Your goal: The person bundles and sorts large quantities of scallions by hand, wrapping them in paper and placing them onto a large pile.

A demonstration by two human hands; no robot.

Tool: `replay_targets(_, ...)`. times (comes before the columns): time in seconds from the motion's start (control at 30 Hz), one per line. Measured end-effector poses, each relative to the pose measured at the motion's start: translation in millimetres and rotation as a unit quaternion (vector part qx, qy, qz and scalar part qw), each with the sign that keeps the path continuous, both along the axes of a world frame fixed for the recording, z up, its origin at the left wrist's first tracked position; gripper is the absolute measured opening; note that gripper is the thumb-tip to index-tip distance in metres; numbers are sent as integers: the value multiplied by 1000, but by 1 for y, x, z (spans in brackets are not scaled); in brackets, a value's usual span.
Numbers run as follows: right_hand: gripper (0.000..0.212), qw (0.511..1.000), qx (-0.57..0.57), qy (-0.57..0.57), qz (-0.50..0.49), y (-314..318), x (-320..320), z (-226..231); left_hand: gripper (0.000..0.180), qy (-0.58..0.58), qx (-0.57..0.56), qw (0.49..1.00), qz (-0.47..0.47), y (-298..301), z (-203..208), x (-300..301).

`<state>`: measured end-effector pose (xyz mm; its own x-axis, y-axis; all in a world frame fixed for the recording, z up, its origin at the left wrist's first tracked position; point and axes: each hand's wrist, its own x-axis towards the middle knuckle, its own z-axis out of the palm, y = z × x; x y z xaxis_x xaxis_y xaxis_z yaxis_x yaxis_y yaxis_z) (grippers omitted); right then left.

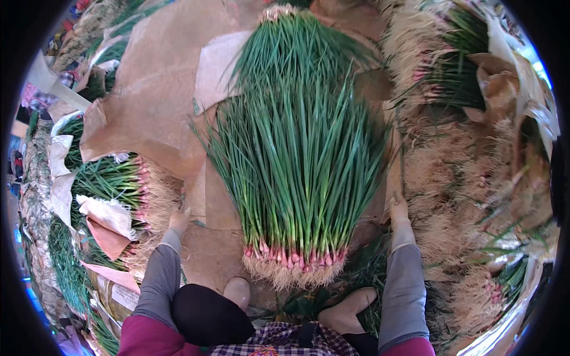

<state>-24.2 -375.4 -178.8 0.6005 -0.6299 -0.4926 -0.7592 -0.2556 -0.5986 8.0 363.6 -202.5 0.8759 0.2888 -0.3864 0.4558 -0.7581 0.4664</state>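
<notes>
A broad layer of spring onions (303, 178) with pink bulbs and pale roots lies in front of me, roots toward my feet. Its green leaves meet those of a second bunch of spring onions (291, 50), whose roots point away from me. Both lie on a brown sheet (160, 65) that looks like paper or sacking. My left hand (179, 217) is closed on the sheet's left edge, beside the roots of another pile. On the other side, my right hand (399, 210) pinches the sheet's right edge. Both hands are apart from the onions, their fingertips partly hidden.
Rooty onion piles line the left (145, 196) and right (451, 196), close to my forearms. Pink and white cloth pieces (107, 222) cover part of the left pile. A pale patch (218, 68) lies on the sheet. Loose green leaves (368, 267) lie by my shoes (347, 311).
</notes>
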Motion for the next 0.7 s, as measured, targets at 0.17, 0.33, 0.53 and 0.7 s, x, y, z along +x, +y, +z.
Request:
replay_targets(0.17,56,981,-179,-14,80,-50,-1,-50,73,-8,56,996,67,-39,-5,27)
replay_targets(0.33,53,992,-101,-70,7,-76,-3,-39,46,-33,-284,955,82,-94,27,42)
replay_targets(0.53,38,958,-210,-197,15,10,-10,33,31,-14,-131,966,-221,-167,149,32)
replay_targets(0.7,30,894,53,-442,53,158,10,151,24,-37,-195,904,-378,-249,234,15)
